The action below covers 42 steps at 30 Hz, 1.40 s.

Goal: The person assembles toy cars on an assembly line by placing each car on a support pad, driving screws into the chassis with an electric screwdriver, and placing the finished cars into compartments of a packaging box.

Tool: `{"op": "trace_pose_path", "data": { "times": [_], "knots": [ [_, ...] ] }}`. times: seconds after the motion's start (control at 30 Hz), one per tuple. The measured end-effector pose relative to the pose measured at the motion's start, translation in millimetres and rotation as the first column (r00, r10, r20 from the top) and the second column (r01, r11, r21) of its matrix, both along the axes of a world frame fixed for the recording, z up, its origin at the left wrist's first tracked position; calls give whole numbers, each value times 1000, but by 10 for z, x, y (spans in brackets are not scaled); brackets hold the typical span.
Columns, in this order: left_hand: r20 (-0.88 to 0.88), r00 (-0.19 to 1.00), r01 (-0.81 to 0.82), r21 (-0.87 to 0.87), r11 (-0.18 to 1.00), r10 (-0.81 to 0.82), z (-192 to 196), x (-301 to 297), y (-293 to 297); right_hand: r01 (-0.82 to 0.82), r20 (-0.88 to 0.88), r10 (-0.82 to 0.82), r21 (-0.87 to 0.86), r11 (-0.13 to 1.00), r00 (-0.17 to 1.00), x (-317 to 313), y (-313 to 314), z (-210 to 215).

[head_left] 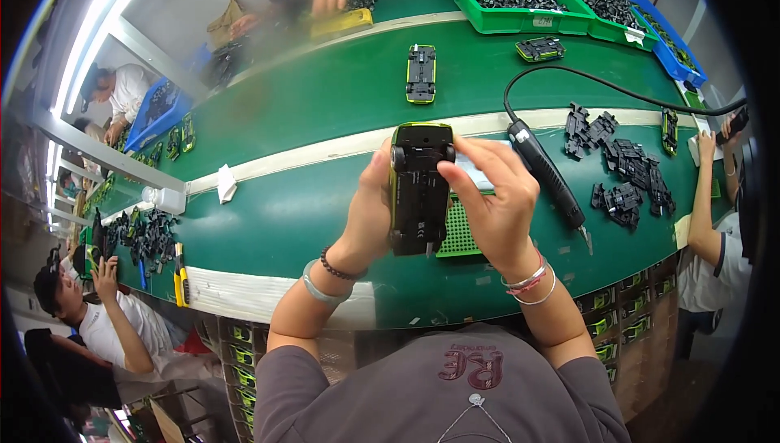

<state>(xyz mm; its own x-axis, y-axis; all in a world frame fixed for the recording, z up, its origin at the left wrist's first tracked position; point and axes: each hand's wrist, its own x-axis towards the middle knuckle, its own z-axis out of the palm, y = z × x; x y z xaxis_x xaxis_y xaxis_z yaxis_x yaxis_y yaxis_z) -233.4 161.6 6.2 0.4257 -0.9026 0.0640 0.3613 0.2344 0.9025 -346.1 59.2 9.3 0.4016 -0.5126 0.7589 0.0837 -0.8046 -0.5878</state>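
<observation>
A toy car (pixel 421 191) is held upside down over the table, its black underside facing up and a thin yellow-green body edge showing. My left hand (pixel 370 211) is closed round its left side. At the car's upper right, my right hand (pixel 497 199) grips it with the thumb near a wheel and the fingers behind the edge. Beneath the hands lies a green gridded mat (pixel 459 232), partly covered. To the right rests a black corded power tool (pixel 546 168) with a metal tip. Further right are loose black car chassis plates (pixel 630 163).
Two upturned toy cars, one (pixel 421 75) upright in line and one (pixel 540 49) sideways, lie on the green belt. Green bins (pixel 528 19) of small black parts stand beyond. Yellow-handled cutters (pixel 179 276) and a black parts pile (pixel 146 236) lie left. Co-workers sit around.
</observation>
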Motion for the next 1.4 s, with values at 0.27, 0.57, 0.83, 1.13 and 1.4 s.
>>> {"op": "trace_pose_path", "data": {
  "times": [0.27,0.57,0.83,1.13,1.4],
  "knots": [
    [-33,998,48,55,997,-47,142,-130,9,-223,-80,208,-301,927,975,-11,122,139],
    [-114,990,97,90,991,-86,119,-129,15,-277,-24,283,-307,911,959,34,81,11],
    [-365,873,272,-186,944,-323,-36,-21,42,-351,172,395,-241,905,902,67,3,-45],
    [-186,969,153,-54,987,-161,-72,-108,45,-317,27,331,-219,923,943,3,91,-109],
    [80,982,171,39,985,-173,-163,-4,28,-258,16,271,-263,930,962,-28,111,-160]
  ]
}}
